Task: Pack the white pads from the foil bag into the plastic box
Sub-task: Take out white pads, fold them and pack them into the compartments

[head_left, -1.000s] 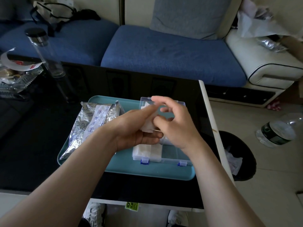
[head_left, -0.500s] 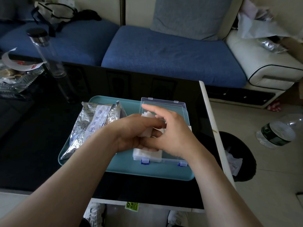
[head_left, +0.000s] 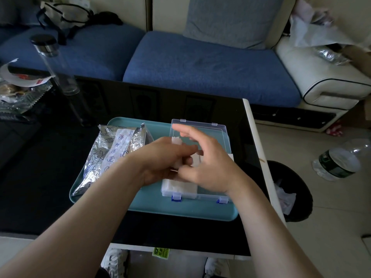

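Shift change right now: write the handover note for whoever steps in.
Left hand holds a small stack of pads over the box. Right hand is at the stack; its grip is unclear.
Box sits open on the tray, foil bag to its left.
Done: some pads lie in the box's left side.
Left: pack the held pads and any in the bag.

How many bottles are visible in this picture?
2: a tall clear bottle standing on the black table at left, and a plastic bottle lying on the floor at right.
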### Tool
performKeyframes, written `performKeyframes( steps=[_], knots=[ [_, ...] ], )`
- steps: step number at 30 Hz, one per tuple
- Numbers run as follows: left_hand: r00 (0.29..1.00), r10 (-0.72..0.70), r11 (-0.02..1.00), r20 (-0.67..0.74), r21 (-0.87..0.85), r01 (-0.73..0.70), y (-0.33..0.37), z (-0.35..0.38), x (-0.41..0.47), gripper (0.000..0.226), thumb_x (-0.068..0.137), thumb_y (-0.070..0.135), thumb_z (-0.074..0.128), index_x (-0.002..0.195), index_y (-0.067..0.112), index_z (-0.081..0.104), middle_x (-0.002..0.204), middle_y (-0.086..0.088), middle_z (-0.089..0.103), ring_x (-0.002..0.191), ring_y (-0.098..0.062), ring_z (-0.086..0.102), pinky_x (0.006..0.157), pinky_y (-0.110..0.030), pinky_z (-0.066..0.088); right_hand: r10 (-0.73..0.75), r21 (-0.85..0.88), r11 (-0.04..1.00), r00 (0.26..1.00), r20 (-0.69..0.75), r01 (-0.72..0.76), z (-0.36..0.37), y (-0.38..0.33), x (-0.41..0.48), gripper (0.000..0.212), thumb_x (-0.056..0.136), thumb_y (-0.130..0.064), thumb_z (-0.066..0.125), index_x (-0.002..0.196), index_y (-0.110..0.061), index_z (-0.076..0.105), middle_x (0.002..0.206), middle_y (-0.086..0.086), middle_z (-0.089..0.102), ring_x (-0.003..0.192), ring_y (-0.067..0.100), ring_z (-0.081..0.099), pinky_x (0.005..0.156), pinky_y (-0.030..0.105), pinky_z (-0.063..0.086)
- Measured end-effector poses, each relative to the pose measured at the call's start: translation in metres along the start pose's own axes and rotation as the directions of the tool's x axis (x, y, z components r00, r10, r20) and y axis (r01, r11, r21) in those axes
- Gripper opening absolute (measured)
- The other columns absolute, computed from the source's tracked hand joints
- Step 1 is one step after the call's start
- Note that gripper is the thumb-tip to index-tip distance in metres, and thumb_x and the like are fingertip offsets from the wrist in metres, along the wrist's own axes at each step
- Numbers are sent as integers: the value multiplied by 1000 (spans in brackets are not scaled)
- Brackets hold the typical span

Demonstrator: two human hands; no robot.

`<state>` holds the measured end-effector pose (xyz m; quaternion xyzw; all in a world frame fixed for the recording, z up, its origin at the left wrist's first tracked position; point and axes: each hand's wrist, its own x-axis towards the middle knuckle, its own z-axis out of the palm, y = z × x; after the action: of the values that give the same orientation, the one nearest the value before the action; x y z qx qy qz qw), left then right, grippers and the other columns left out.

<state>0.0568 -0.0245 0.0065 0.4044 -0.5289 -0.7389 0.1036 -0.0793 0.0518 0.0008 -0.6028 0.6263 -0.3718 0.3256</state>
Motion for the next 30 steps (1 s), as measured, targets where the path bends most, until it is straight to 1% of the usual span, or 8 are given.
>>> performKeyframes(
  steps=[2,5,9,13,19,23,25,30],
  knots=[
    [996,65,984,-58,167,-55,-4,-1,4,22,105,17,55,85,13,61,70,-4,56,62,-15,56,56,-30,52,106,61,993,991,-86,-101,-2,-1,0,58,83,-19,71,136,-41,63,130,-14,60,120,-5,54,89,10,42],
    [957,248,862,-151,486,-146,-10,-1,9,21,106,23,46,92,8,53,76,-3,62,64,-18,59,59,-30,47,219,146,972,935,-281,-184,-4,1,6,13,93,-31,71,102,-28,78,98,-12,73,93,-3,65,80,17,46],
    [912,401,598,-87,779,-189,-11,3,8,24,106,17,44,83,23,51,87,4,59,85,-20,59,65,-26,41,275,197,949,950,-146,-245,-6,-2,2,33,88,-57,76,85,-25,83,89,-13,79,93,-1,71,87,23,55],
    [902,418,579,-105,796,-176,-17,-1,15,7,97,8,52,97,13,48,100,-3,58,96,-25,57,63,-21,35,300,264,926,950,-83,-269,-9,-2,0,20,92,-43,79,96,-24,84,90,-9,80,81,-3,70,75,17,51],
    [927,371,565,-52,805,-181,-13,2,13,27,92,28,70,107,19,49,103,6,53,98,-19,54,66,-18,36,440,377,852,887,-137,-364,-11,1,1,21,95,-6,72,102,-25,77,84,-1,79,71,15,77,57,23,54],
    [907,412,559,-90,811,-173,-15,0,12,18,93,21,62,111,18,59,104,2,62,94,-18,59,76,-31,47,372,111,928,873,-317,-355,-16,13,0,24,94,-8,66,102,-27,79,90,-6,76,75,7,73,57,16,49],
    [858,502,488,-114,855,-172,-21,-9,15,14,88,15,66,100,20,61,97,3,65,88,-17,61,79,-32,50,393,-10,912,878,-272,-411,-18,22,-3,23,95,-10,65,104,-26,79,91,-8,73,80,6,69,57,15,48],
    [915,365,380,-169,925,20,-27,-17,14,37,69,50,87,84,29,60,88,7,63,84,-19,64,76,-38,58,416,-116,892,893,-171,-437,-9,34,-6,19,90,-14,79,100,-30,80,85,-7,75,77,11,70,71,29,58]
  ],
)
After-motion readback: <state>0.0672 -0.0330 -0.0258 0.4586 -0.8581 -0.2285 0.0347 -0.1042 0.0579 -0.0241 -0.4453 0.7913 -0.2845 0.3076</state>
